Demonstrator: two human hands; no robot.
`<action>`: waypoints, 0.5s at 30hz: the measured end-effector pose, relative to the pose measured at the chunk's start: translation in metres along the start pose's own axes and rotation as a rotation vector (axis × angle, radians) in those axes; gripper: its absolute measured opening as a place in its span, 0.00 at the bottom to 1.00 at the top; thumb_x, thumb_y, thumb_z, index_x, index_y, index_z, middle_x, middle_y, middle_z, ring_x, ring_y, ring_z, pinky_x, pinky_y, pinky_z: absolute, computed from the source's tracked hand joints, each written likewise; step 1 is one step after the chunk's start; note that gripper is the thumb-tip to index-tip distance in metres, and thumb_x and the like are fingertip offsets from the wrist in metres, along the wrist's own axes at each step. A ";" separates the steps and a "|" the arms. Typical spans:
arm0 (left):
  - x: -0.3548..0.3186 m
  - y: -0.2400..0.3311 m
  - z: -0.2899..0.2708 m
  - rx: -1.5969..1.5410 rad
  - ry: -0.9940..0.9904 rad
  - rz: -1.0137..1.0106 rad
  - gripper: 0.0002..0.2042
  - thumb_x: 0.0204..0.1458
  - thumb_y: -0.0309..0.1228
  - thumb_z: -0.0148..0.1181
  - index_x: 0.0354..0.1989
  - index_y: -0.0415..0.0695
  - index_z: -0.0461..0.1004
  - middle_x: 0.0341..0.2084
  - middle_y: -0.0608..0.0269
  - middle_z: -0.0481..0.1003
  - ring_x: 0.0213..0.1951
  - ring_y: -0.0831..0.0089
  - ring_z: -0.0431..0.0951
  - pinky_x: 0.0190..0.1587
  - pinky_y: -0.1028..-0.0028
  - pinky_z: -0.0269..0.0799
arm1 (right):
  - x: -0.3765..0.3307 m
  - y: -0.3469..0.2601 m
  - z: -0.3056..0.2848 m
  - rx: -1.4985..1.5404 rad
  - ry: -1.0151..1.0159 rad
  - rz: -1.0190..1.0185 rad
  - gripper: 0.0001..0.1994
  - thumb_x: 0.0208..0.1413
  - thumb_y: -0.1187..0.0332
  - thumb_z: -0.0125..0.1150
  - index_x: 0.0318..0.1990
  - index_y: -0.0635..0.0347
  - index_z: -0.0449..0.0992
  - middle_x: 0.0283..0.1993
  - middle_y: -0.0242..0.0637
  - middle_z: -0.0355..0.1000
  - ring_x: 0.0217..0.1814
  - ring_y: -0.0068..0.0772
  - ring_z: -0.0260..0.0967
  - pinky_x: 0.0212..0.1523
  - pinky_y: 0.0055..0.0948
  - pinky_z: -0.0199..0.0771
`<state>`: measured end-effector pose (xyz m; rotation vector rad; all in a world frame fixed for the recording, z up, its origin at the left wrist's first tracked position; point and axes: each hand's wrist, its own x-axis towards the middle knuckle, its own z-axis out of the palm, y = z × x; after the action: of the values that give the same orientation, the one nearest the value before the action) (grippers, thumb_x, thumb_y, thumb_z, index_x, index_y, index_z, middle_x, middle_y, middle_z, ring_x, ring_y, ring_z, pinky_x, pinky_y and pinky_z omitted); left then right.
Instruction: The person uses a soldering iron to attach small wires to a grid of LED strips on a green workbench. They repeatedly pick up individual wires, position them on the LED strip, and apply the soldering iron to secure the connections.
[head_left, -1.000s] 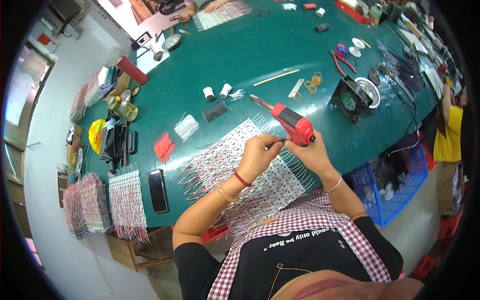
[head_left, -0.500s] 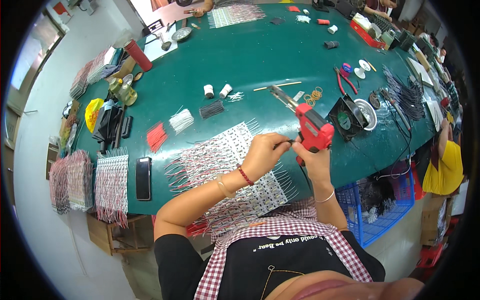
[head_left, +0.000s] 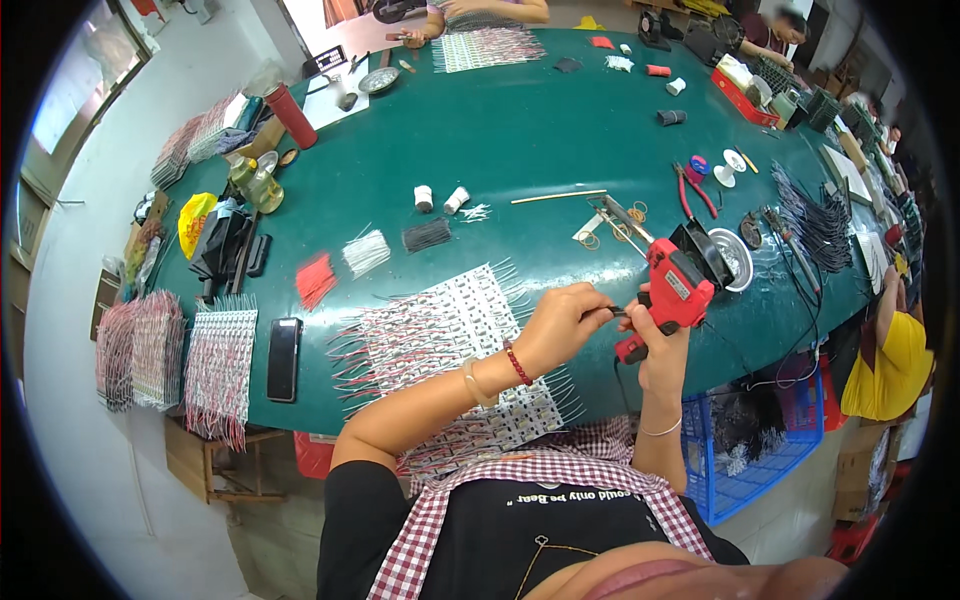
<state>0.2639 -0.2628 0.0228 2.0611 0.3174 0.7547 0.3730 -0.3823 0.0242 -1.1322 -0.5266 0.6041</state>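
Note:
My right hand (head_left: 662, 350) is wrapped round the handle of a red soldering gun (head_left: 680, 285). The gun's metal nozzle points up and left, over the rubber bands (head_left: 638, 211) on the green table. My left hand (head_left: 568, 325) is closed in a pinch on a small dark piece (head_left: 616, 312), right beside the right hand's fingertips. What this piece is cannot be made out. Below my left forearm lies a panel of small white circuit boards (head_left: 440, 325), with red and white wires sticking out along its edges.
Left of the panel are red tubes (head_left: 315, 281), white tubes (head_left: 366, 254), black tubes (head_left: 427, 235) and a phone (head_left: 284, 360). A fan (head_left: 700, 255), metal bowl (head_left: 733, 258) and red pliers (head_left: 694, 190) stand to the right. A blue basket (head_left: 760, 435) sits below the table edge.
Both hands have shifted right and slightly down in the picture, still close together. The soldering gun moved with them, so its body now overlaps the fan. The whole view has shifted a little.

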 end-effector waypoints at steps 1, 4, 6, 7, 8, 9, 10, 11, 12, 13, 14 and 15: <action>-0.002 0.001 -0.002 -0.023 -0.005 0.003 0.05 0.49 0.25 0.59 0.33 0.39 0.77 0.25 0.57 0.74 0.26 0.63 0.75 0.29 0.70 0.69 | -0.001 0.000 0.000 0.019 -0.022 -0.002 0.18 0.50 0.76 0.63 0.48 0.67 0.67 0.33 0.35 0.71 0.31 0.25 0.70 0.32 0.25 0.72; -0.008 0.005 -0.010 -0.003 -0.019 0.005 0.05 0.49 0.24 0.59 0.33 0.38 0.77 0.24 0.58 0.74 0.25 0.65 0.75 0.29 0.70 0.69 | -0.005 0.002 0.005 0.054 -0.091 0.004 0.17 0.50 0.75 0.64 0.47 0.66 0.67 0.33 0.35 0.70 0.31 0.26 0.70 0.33 0.26 0.72; -0.011 0.006 -0.014 -0.019 -0.021 -0.014 0.05 0.49 0.24 0.58 0.33 0.38 0.77 0.24 0.58 0.74 0.25 0.67 0.76 0.29 0.71 0.70 | -0.006 0.002 0.008 0.062 -0.098 0.015 0.17 0.50 0.74 0.64 0.46 0.65 0.67 0.33 0.35 0.70 0.32 0.26 0.69 0.34 0.27 0.72; -0.013 0.007 -0.016 -0.023 -0.021 -0.027 0.05 0.49 0.24 0.58 0.33 0.38 0.77 0.24 0.58 0.74 0.25 0.68 0.76 0.29 0.72 0.70 | -0.008 0.002 0.011 0.069 -0.104 0.024 0.17 0.50 0.74 0.64 0.46 0.65 0.67 0.33 0.35 0.70 0.32 0.26 0.69 0.34 0.28 0.72; -0.015 0.007 -0.019 -0.031 -0.014 -0.019 0.05 0.49 0.24 0.58 0.33 0.38 0.77 0.24 0.58 0.74 0.25 0.68 0.76 0.28 0.72 0.70 | -0.009 0.002 0.014 0.067 -0.112 0.027 0.17 0.50 0.74 0.64 0.46 0.65 0.67 0.33 0.35 0.70 0.32 0.26 0.69 0.34 0.27 0.72; -0.017 0.006 -0.021 -0.038 -0.006 -0.010 0.05 0.49 0.24 0.58 0.33 0.38 0.77 0.23 0.58 0.74 0.24 0.69 0.77 0.28 0.73 0.70 | -0.010 0.001 0.017 0.065 -0.119 0.029 0.17 0.50 0.74 0.64 0.46 0.65 0.67 0.33 0.35 0.70 0.32 0.26 0.69 0.34 0.27 0.72; -0.019 0.006 -0.022 -0.049 0.000 -0.002 0.05 0.49 0.24 0.58 0.33 0.37 0.77 0.23 0.58 0.74 0.24 0.69 0.77 0.28 0.73 0.71 | -0.011 0.001 0.019 0.061 -0.123 0.032 0.17 0.50 0.74 0.64 0.47 0.64 0.67 0.33 0.35 0.70 0.32 0.26 0.69 0.34 0.27 0.72; -0.020 0.006 -0.024 -0.047 -0.002 0.003 0.05 0.49 0.24 0.58 0.33 0.37 0.77 0.23 0.58 0.74 0.24 0.69 0.77 0.28 0.73 0.71 | -0.013 0.001 0.021 0.063 -0.130 0.037 0.17 0.50 0.74 0.64 0.47 0.64 0.67 0.33 0.35 0.70 0.32 0.26 0.69 0.34 0.27 0.72; -0.022 0.006 -0.027 -0.045 -0.005 0.009 0.05 0.49 0.23 0.58 0.33 0.37 0.77 0.23 0.58 0.74 0.23 0.69 0.77 0.28 0.74 0.71 | -0.014 0.001 0.023 0.066 -0.137 0.041 0.17 0.50 0.74 0.64 0.47 0.64 0.67 0.33 0.35 0.70 0.32 0.26 0.69 0.34 0.27 0.72; -0.023 0.006 -0.029 -0.047 -0.005 0.016 0.05 0.49 0.23 0.57 0.32 0.37 0.77 0.23 0.58 0.74 0.23 0.69 0.78 0.27 0.74 0.71 | -0.015 0.000 0.025 0.064 -0.145 0.044 0.17 0.50 0.74 0.63 0.47 0.64 0.67 0.33 0.35 0.70 0.32 0.26 0.69 0.34 0.27 0.72; -0.025 0.007 -0.030 -0.038 -0.001 0.019 0.05 0.49 0.23 0.57 0.33 0.37 0.77 0.23 0.58 0.74 0.23 0.69 0.77 0.27 0.74 0.71 | -0.016 0.000 0.027 0.053 -0.143 0.044 0.17 0.50 0.74 0.63 0.47 0.64 0.67 0.33 0.35 0.70 0.32 0.26 0.69 0.34 0.27 0.72; -0.027 0.006 -0.033 -0.030 0.002 0.023 0.05 0.49 0.23 0.57 0.33 0.37 0.77 0.23 0.58 0.74 0.23 0.69 0.77 0.27 0.73 0.71 | -0.018 0.002 0.029 0.043 -0.143 0.044 0.17 0.51 0.74 0.63 0.48 0.64 0.67 0.33 0.35 0.70 0.33 0.26 0.70 0.34 0.27 0.72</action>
<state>0.2225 -0.2578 0.0312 2.0392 0.2830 0.7710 0.3408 -0.3746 0.0309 -1.0670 -0.6090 0.7351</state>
